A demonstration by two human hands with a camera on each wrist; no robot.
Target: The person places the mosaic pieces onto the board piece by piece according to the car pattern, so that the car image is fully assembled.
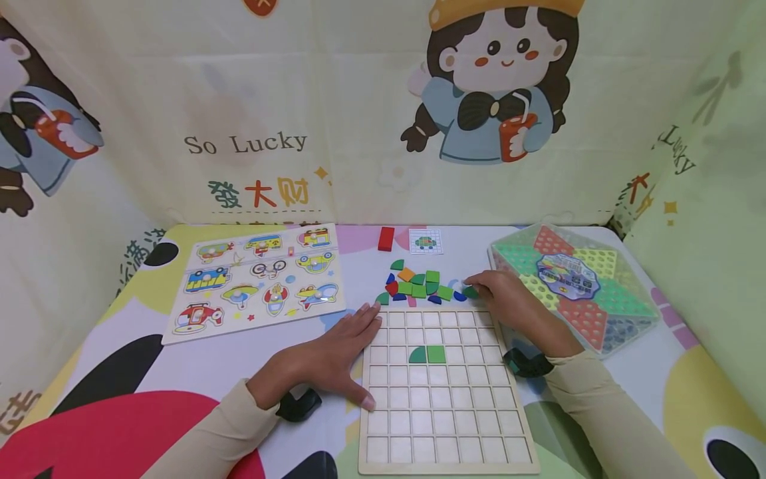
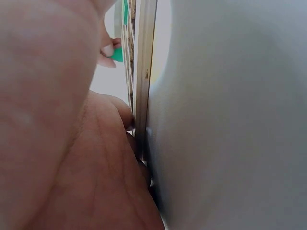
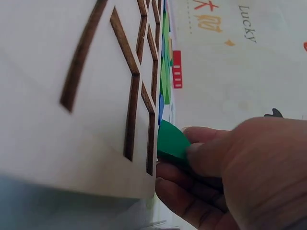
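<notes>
A wooden grid board lies in front of me. In one of its rows a dark green quarter-circle piece sits beside a light green square. My left hand rests along the board's left edge, fingers stretched out and thumb spread apart at the rim. Just past the board's far right corner, my right hand pinches a green quarter-circle piece between thumb and fingers. Loose green, blue, red and orange pieces lie scattered beyond the board's far edge.
Behind the loose pieces are a red block and a small pattern card with a green car. To the left lies a vehicle puzzle board. A hexagonal clear box of coloured pegboard triangles stands at the right, close to my right forearm.
</notes>
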